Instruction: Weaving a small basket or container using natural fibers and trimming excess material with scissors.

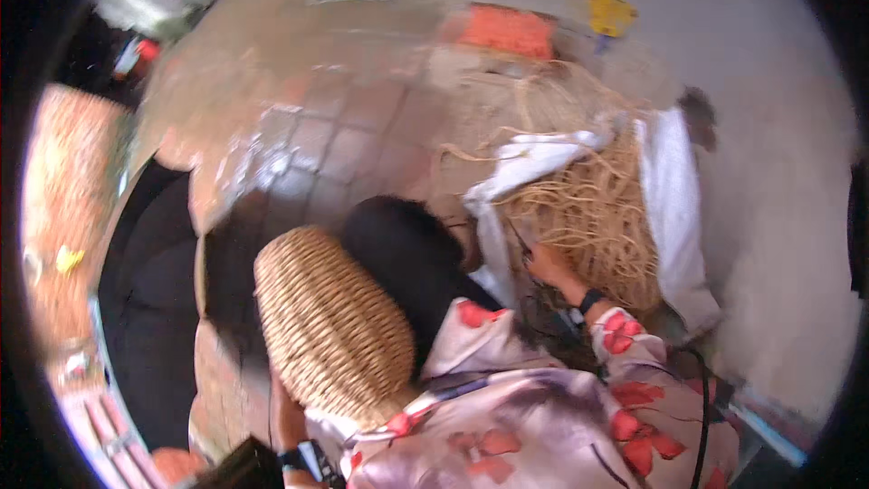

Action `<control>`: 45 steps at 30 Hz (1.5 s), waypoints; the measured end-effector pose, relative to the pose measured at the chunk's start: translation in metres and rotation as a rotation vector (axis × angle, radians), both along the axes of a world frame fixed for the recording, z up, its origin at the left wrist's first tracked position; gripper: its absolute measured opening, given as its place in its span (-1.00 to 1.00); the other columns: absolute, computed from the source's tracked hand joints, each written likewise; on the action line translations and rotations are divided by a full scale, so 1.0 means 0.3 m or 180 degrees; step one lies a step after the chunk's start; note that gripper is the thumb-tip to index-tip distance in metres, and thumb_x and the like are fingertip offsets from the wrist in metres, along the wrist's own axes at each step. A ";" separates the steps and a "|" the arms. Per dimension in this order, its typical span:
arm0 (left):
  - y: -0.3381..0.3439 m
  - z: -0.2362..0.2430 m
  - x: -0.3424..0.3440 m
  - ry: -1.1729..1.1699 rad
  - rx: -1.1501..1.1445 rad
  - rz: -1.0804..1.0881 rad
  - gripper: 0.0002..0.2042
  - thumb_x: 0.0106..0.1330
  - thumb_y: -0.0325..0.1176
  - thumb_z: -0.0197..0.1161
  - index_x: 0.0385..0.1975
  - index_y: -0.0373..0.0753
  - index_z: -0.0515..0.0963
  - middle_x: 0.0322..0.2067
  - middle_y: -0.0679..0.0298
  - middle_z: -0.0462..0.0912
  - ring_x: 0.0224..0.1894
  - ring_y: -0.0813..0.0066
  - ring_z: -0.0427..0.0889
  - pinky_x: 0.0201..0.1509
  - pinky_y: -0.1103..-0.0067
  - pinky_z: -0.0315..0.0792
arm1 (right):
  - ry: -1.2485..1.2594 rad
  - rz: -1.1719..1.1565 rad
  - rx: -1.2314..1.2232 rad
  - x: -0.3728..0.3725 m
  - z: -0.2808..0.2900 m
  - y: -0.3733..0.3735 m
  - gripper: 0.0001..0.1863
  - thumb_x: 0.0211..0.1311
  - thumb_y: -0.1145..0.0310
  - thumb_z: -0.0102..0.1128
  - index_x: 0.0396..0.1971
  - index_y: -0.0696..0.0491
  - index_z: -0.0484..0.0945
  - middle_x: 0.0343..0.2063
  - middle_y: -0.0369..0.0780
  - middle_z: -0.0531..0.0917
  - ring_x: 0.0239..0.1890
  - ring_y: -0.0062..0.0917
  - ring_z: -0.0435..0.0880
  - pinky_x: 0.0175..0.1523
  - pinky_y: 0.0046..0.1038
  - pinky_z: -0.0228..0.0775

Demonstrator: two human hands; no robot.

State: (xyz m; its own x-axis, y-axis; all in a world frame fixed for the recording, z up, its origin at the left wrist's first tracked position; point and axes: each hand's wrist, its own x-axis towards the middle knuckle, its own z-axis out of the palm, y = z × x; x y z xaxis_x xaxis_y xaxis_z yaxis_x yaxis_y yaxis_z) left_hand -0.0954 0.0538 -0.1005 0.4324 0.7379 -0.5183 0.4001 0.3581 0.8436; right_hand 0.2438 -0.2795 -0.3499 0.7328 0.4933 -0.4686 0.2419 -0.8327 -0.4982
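A woven basket [330, 326] of tan plaited cord lies tilted across my lap, its rounded end pointing away from me. My left hand [288, 412] holds it at the lower left side, and most of the fingers are hidden behind it. Over to the right, my right hand [548, 264] is closed around a thin dark pointed tool [520, 237], too blurred to name exactly. That hand is over a heap of tan cord [597, 217] in an open white sack [672, 190].
Loose cord strands [561, 91] trail beyond the sack. An orange-red block [507, 30] and a yellow object [612, 14] sit at the far side. Wet floor tiles [335, 149] stretch ahead. A large black round object [149, 308] stands at my left.
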 end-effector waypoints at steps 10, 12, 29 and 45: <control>-0.011 -0.041 -0.041 0.0202 0.1151 0.0146 -0.73 0.34 -0.22 0.10 -0.15 -0.29 0.51 -0.41 0.43 0.48 -0.46 0.72 0.30 -0.40 0.75 0.18 | -0.0475 0.0104 0.1882 0.124 0.520 0.336 -0.72 0.12 0.28 0.15 -0.17 0.06 0.52 -0.45 -0.09 0.65 -0.36 -0.26 0.66 -0.26 -0.31 0.48; -0.023 -0.005 -0.017 0.0222 0.1606 0.0147 -0.81 0.30 -0.31 0.16 -0.20 -0.28 0.52 -0.45 0.46 0.45 -0.44 0.72 0.34 -0.36 0.72 0.24 | -0.0366 0.0190 0.2847 0.066 0.635 0.408 -0.76 0.13 0.37 0.19 -0.20 0.11 0.52 -0.48 -0.15 0.64 -0.42 -0.45 0.66 -0.29 -0.46 0.48; 0.123 0.140 0.393 -0.0513 0.1515 -0.0728 -0.58 0.42 -0.15 -0.03 0.12 -0.33 0.37 0.06 0.12 0.46 0.11 0.38 0.41 0.19 0.53 0.27 | 0.0728 0.0358 0.3072 0.054 0.672 0.413 -0.84 0.28 0.34 0.09 -0.26 0.12 0.51 -0.49 -0.32 0.59 -0.48 -0.73 0.53 -0.36 -0.62 0.45; 0.042 0.175 0.504 -0.0134 0.1431 -0.0850 -0.54 0.42 -0.15 -0.12 0.16 -0.36 0.28 0.06 0.11 0.42 0.13 0.36 0.40 0.23 0.50 0.24 | 0.0998 0.0397 0.0772 -0.314 -0.488 -0.123 -0.86 -0.08 0.41 0.14 -0.48 0.13 0.56 -0.56 -0.03 0.57 -0.49 -0.17 0.57 -0.37 -0.23 0.41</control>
State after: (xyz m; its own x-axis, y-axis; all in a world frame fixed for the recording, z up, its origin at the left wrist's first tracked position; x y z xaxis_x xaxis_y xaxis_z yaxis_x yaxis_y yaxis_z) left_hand 0.0558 0.0664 -0.0482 0.6495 0.7446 -0.1539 0.3905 -0.1530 0.9078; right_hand 0.1496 -0.3164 -0.4962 0.5007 0.6928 -0.5190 0.1388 -0.6560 -0.7419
